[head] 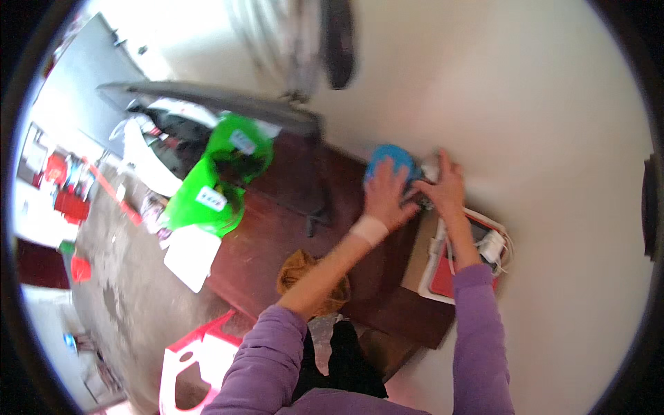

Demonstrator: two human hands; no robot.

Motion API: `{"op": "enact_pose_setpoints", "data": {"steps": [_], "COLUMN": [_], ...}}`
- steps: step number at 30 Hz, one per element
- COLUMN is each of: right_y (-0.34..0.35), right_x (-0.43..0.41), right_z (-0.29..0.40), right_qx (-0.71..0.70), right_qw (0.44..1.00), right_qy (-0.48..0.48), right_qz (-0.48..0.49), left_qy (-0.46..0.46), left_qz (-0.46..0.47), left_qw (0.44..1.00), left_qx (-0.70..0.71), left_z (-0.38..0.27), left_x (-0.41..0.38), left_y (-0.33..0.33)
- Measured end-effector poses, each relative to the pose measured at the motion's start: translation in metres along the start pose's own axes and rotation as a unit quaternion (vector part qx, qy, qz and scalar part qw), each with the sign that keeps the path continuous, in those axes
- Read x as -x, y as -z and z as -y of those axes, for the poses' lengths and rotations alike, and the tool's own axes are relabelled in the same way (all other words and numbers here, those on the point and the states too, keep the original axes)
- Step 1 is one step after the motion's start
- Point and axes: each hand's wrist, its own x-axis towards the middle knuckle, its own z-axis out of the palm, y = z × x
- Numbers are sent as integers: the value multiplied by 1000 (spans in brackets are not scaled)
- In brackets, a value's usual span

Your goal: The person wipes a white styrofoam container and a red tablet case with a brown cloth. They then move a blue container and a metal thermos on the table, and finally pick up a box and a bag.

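My left hand (386, 199) reaches over a round blue object (389, 158) at the back of a dark red wooden table (270, 233). Its fingers are spread and lie on or just in front of the blue surface; blur hides whether they grip it. A pale band circles that wrist. To the right, my right hand (446, 187) is beside a small whitish object (429, 171) next to the wall, thumb pointing toward the left hand. Whether it holds that object cannot be made out. Under my left forearm lies a crumpled brown cloth item (298, 272).
Below my right forearm stands a white-rimmed box (438, 295) with a white plug and cable (492, 246). Bright green bags with labels (236, 135) sit at the table's left, beside a white sheet (193, 259). A pink-and-white plastic stool (174, 358) stands lower left. A pale wall (560, 207) bounds the right.
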Motion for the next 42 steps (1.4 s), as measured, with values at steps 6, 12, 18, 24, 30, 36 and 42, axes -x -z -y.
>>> {"op": "enact_pose_setpoints", "data": {"steps": [6, 12, 18, 24, 30, 36, 42], "right_y": [34, 39, -5, -49, -24, 5, 22], "right_x": [30, 99, 148, 160, 157, 170, 184], "right_z": [38, 68, 154, 255, 300, 271, 191], "right_qx": [72, -99, -119, -126, -163, -75, -93], "right_qw": [992, 985, 927, 923, 904, 901, 905], "right_qy": [72, 88, 155, 270, 387, 386, 304], "right_qz": [-69, 112, 321, 245, 75, 184, 282], "left_qy": [-14, 395, 337, 392, 348, 344, 291], "left_qz": [109, -60, -284, -217, -149, -10, 138], "left_qw": [973, 843, 865, 697, 777, 788, 746], "left_qx": [203, 361, 239, 560, 502, 511, 583], "left_z": [30, 141, 226, 240, 153, 95, 45], "left_x": [169, 283, 235, 198, 203, 230, 216], "left_y": [78, 186, 286, 290, 300, 301, 259]}}
